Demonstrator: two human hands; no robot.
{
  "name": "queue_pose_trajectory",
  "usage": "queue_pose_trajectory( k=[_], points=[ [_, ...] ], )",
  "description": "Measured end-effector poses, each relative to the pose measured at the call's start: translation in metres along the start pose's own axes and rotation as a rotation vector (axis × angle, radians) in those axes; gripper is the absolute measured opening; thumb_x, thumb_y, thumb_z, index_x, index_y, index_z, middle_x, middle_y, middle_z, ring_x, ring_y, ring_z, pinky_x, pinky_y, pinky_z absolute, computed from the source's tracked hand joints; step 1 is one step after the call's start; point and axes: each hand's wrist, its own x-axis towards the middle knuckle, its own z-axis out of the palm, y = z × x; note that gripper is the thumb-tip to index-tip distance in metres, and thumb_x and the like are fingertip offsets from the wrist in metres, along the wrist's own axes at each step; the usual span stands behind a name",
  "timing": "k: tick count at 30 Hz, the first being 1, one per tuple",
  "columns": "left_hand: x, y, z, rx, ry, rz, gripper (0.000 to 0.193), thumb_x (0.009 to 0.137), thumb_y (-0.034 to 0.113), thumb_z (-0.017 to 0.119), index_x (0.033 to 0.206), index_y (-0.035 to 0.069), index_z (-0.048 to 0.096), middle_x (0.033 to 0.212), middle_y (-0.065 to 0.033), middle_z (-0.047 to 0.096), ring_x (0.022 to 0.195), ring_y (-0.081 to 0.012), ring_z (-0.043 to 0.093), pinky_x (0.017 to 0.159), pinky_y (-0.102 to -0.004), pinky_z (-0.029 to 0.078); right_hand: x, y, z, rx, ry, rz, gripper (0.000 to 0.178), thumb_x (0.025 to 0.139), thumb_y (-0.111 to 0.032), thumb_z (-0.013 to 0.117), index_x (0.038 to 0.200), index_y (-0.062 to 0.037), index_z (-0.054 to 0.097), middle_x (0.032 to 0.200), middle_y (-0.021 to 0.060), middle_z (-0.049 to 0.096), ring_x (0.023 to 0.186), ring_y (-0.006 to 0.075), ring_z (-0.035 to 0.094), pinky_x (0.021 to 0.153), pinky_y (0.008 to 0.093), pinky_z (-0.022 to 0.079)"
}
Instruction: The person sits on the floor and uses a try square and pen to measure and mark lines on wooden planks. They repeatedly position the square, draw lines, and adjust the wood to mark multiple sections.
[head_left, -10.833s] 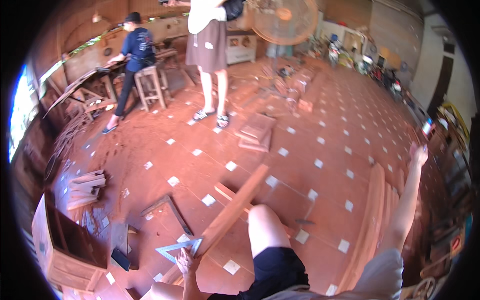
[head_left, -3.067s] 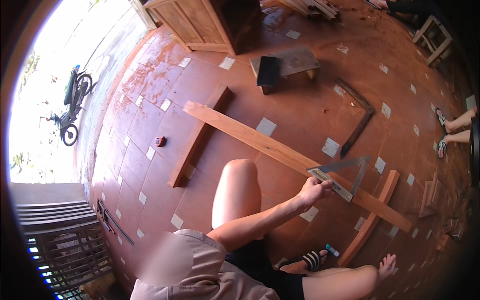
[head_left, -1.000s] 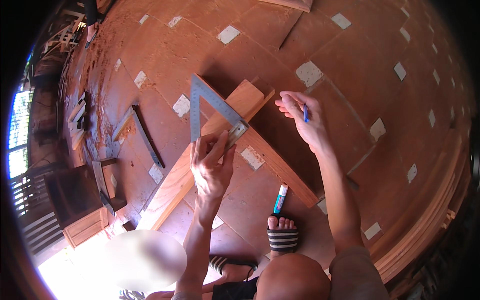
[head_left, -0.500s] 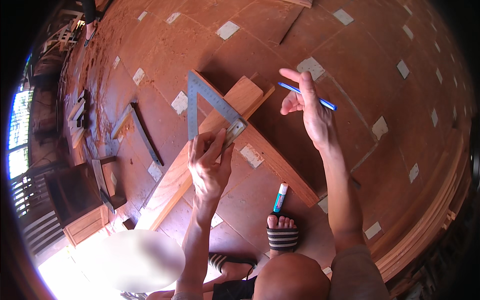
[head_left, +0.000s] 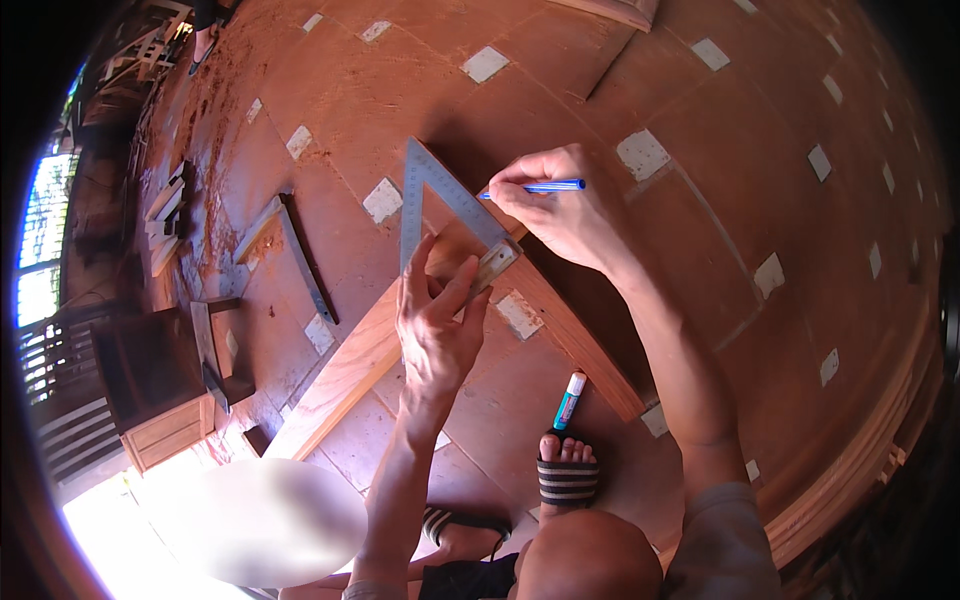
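Note:
A grey metal triangle square [head_left: 463, 200] lies over two crossing timbers. My left hand [head_left: 440, 325] has its fingers closed on the square's thick stock at the lower side. In my right hand [head_left: 565, 205] a blue pen [head_left: 553, 186] is pinched, its tip at the square's right edge over the wood. One long timber [head_left: 345, 370] runs from lower left up under the square. The other timber [head_left: 575, 335] slopes down to the right from the crossing. My right hand hides part of the timber ends behind it.
A teal-and-white marker-like tube [head_left: 568, 400] lies by my sandalled foot [head_left: 567, 470]. Another bevel-like square [head_left: 300, 258] and wood offcuts [head_left: 165, 220] rest on the tiled floor at left. Dark wooden furniture [head_left: 150, 375] stands left; long boards [head_left: 850, 500] lie at right. Another person's foot [head_left: 203, 50] shows far left.
My right hand has come left and down onto the square's edge, turning the pen tip toward the wood. The left hand still holds the square. The whole view has shifted slightly.

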Motion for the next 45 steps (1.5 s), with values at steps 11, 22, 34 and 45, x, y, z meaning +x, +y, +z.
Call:
queue_pose_trajectory(
  k=[11,22,34,45],
  points=[
    [-0.004,-0.005,0.005,-0.011,0.018,0.004,0.049,0.071,0.000,0.088,0.119,0.007,0.081,0.147,-0.0244,0.059,0.068,-0.0165,0.053,0.069,-0.0331,0.056,0.002,0.009,0.000,0.003,-0.035,0.013,0.022,0.098,-0.013,0.076,0.101,0.0084,0.079,0.079,0.0040,0.074,0.074,0.0054,0.063,0.064,0.0247,0.052],
    [0.001,0.002,-0.002,-0.022,-0.019,-0.012,0.046,0.073,-0.003,0.087,0.118,0.003,0.080,0.142,-0.0250,0.062,0.068,-0.0150,0.059,0.066,-0.0319,0.057,0.004,0.003,0.004,-0.087,-0.039,-0.043,0.024,0.098,-0.014,0.075,0.103,0.0093,0.078,0.084,0.0117,0.078,0.079,0.0086,0.069,0.068,0.0271,0.056],
    [0.006,0.006,-0.008,-0.017,-0.056,-0.007,0.044,0.074,-0.004,0.086,0.117,0.001,0.079,0.140,-0.0252,0.062,0.071,-0.0194,0.067,0.068,-0.0344,0.059,-0.027,-0.024,-0.014,-0.361,-0.062,-0.053,0.015,0.090,-0.014,0.080,0.096,-0.0006,0.082,0.077,0.0160,0.076,0.069,0.0203,0.074,0.065,0.0343,0.056],
    [0.005,-0.002,-0.001,-0.037,-0.025,0.022,0.044,0.072,0.000,0.088,0.116,0.004,0.080,0.137,-0.0249,0.062,0.064,-0.0209,0.062,0.069,-0.0374,0.059,0.011,-0.021,-0.001,-0.281,-0.057,0.034,0.020,0.092,-0.022,0.080,0.100,-0.0035,0.083,0.085,0.0141,0.079,0.077,0.0173,0.076,0.071,0.0322,0.057]
  ],
)
